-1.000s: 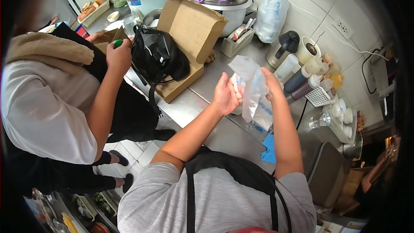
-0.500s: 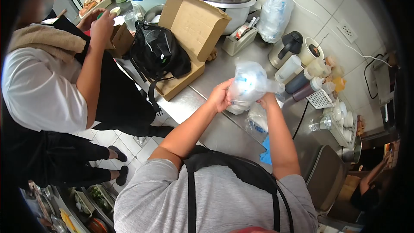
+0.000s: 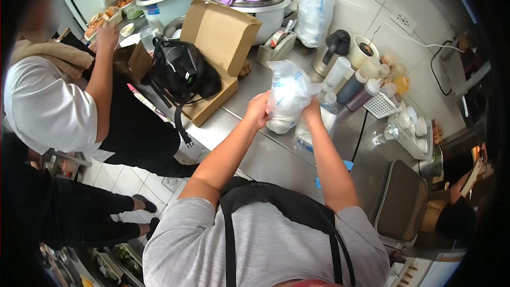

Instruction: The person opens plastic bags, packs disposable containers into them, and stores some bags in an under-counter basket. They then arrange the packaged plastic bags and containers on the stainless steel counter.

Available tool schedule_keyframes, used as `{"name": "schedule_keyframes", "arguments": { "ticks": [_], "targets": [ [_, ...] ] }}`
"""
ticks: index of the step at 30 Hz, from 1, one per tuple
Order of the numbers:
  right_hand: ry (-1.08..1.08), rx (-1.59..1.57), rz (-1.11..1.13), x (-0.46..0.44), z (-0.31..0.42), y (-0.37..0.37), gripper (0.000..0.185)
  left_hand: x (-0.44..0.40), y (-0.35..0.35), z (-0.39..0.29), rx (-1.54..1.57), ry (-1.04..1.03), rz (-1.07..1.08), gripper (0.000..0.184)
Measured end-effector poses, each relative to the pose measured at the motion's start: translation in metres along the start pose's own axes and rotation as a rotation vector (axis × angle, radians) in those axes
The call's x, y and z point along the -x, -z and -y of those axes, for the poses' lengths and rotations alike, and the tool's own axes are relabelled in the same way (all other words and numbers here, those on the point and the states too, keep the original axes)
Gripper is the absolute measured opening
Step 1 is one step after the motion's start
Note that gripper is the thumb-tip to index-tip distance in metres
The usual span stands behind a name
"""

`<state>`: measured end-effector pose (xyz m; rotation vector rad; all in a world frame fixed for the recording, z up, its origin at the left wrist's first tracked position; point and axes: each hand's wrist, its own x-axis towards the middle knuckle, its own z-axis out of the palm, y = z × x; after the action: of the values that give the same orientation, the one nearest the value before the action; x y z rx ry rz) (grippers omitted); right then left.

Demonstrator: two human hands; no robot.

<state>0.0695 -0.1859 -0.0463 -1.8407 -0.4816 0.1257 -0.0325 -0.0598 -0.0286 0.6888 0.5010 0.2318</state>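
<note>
A translucent plastic bag (image 3: pixel 287 93) with blue print and whitish contents is held up over the steel counter, its top edge standing upright. My left hand (image 3: pixel 258 110) grips the bag's left side, fingers partly behind it. On the other side, my right hand (image 3: pixel 312 110) pinches the bag's right edge, with its fingertips partly hidden. Under my right forearm lies a clear plastic packet (image 3: pixel 304 137) with white contents. What exactly fills the held bag is too blurred to tell.
An open cardboard box (image 3: pixel 219 37) with a black bag (image 3: pixel 186 69) sits left of my hands. Sauce bottles (image 3: pixel 351 87), a kettle (image 3: pixel 332 53) and a tape dispenser (image 3: pixel 276 47) stand behind. A co-worker (image 3: pixel 58 95) stands at the left. A chair (image 3: pixel 399 199) is at the right.
The bag has turned more upright, its top edge now spread and raised between my hands. The whole view has shifted slightly. The co-worker's hands have moved left.
</note>
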Motion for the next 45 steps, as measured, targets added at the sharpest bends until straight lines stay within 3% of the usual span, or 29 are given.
{"name": "schedule_keyframes", "arguments": {
  "ticks": [2,4,7,10,14,19,22,27,32,35,38,42,45],
  "targets": [
    [-0.002,-0.302,-0.048,0.005,0.001,0.007,0.031,-0.003,0.003,0.004,-0.017,-0.015,-0.025,0.015],
    [0.074,-0.696,-0.109,0.02,0.044,0.017,0.051,-0.01,0.007,0.008,-0.012,-0.033,-0.026,0.014],
    [0.573,-0.149,-0.243,0.033,0.127,0.032,0.065,-0.012,0.012,0.011,0.013,-0.042,0.003,0.014],
    [0.805,0.304,-0.141,0.03,0.169,0.032,0.064,-0.01,0.012,0.01,0.024,-0.035,0.034,0.016],
    [0.551,0.433,0.036,0.024,0.158,0.016,0.039,-0.019,0.021,-0.001,0.073,0.116,0.101,0.022],
    [0.524,0.335,0.101,0.02,0.156,0.02,0.036,-0.063,0.014,-0.03,0.008,0.431,0.334,0.038],
    [0.519,0.227,0.113,0.022,0.157,0.019,0.033,-0.069,0.001,-0.031,-0.033,0.471,0.434,0.035],
    [0.504,0.088,0.127,0.022,0.148,0.014,0.033,-0.062,0.01,-0.018,0.063,0.375,0.368,0.033],
    [0.457,-0.013,0.085,0.018,0.116,0.007,0.051,-0.046,0.017,-0.012,0.117,0.21,0.171,0.033],
    [0.409,0.133,0.08,0.024,0.134,0.013,0.063,-0.05,0.027,0.017,0.204,-0.056,-0.046,0.02],
    [0.51,0.709,0.003,0.032,0.171,0.023,0.069,0.005,0.005,0.012,0.039,-0.205,-0.159,0.016],
    [0.427,0.728,-0.017,0.036,0.2,0.004,0.047,0.013,0.0,0.028,0.135,-0.308,-0.089,0.016],
    [0.502,0.863,-0.087,0.02,0.179,-0.015,0.028,0.015,0.005,0.014,0.249,-0.167,-0.004,0.02]
  ]
}}
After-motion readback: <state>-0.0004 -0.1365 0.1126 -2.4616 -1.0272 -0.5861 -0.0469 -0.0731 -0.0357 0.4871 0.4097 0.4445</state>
